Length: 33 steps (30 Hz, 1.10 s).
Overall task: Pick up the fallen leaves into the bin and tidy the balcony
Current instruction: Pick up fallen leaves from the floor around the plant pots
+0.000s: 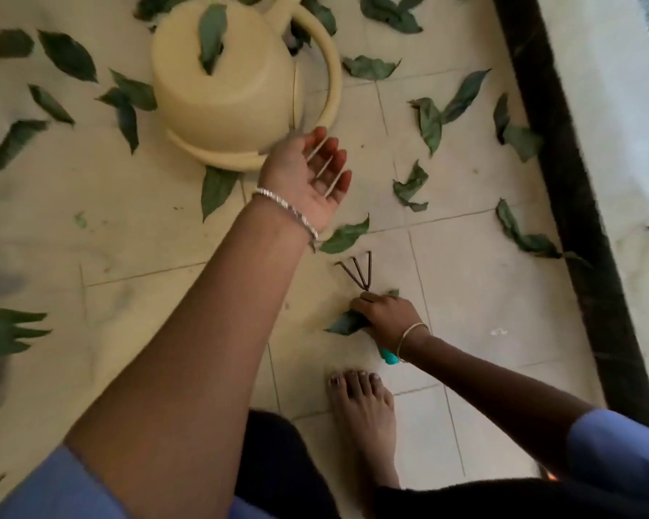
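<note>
Several green leaves lie scattered over the tiled balcony floor (484, 294). A cream watering can (222, 88) lies on the floor at the top, with one leaf (210, 35) on it. My left hand (308, 177) hovers palm up beside the can's handle, fingers relaxed and holding nothing. Lower down, my right hand (384, 318) grips a small hand rake (358, 273) with a teal handle, its dark prongs on the floor, and a leaf (343, 324) lies under that hand. Another leaf (343, 236) lies just past the prongs.
A dark raised kerb (562, 174) runs along the right side of the floor. My bare foot (360, 406) stands below the right hand. A spiky green plant (4, 327) shows at the left edge. More leaves lie near the kerb (521, 234).
</note>
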Each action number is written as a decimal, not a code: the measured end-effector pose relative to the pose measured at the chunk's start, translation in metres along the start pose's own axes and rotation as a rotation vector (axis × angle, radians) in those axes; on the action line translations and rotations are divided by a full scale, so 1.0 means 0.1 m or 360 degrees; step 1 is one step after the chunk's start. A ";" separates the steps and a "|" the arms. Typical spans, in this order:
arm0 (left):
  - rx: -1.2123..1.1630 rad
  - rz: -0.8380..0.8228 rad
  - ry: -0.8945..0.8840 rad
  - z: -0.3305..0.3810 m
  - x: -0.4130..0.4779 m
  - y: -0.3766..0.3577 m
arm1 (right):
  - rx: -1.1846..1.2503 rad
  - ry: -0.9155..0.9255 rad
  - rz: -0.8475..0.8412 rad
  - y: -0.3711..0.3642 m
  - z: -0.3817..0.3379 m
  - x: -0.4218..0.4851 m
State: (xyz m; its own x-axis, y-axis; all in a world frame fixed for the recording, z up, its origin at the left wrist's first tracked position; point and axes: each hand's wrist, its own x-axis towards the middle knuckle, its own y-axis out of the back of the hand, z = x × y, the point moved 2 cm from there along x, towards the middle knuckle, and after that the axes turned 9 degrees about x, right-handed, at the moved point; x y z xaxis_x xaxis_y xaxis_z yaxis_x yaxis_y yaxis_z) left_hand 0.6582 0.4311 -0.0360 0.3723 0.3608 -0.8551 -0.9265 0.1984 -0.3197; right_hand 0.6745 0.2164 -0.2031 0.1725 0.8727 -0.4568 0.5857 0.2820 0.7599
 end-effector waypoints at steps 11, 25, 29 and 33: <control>0.0320 -0.0236 -0.0207 0.09 0.15 -0.30 | 0.1997 -0.0466 0.1038 0.99 0.06 -0.01; 0.0314 -0.0613 0.0208 -0.19 0.16 -0.52 | 0.0542 0.0148 0.1577 2.04 -0.22 0.20; 0.0404 -0.0472 0.0102 -0.14 0.29 -0.46 | 0.0600 0.0323 0.1325 1.91 -0.25 0.26; 0.0314 -0.0365 0.0039 -0.08 0.30 -0.41 | 0.0789 0.0420 0.1413 1.93 -0.28 0.17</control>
State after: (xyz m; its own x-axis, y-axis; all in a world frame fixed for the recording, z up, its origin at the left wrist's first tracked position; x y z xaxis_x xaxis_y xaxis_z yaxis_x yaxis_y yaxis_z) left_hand 0.7069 0.4264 -0.0522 0.5671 0.2643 -0.7801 -0.7889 0.4464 -0.4223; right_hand 0.7683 0.2972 -0.0511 0.5558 0.7620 0.3323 0.6024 -0.6447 0.4706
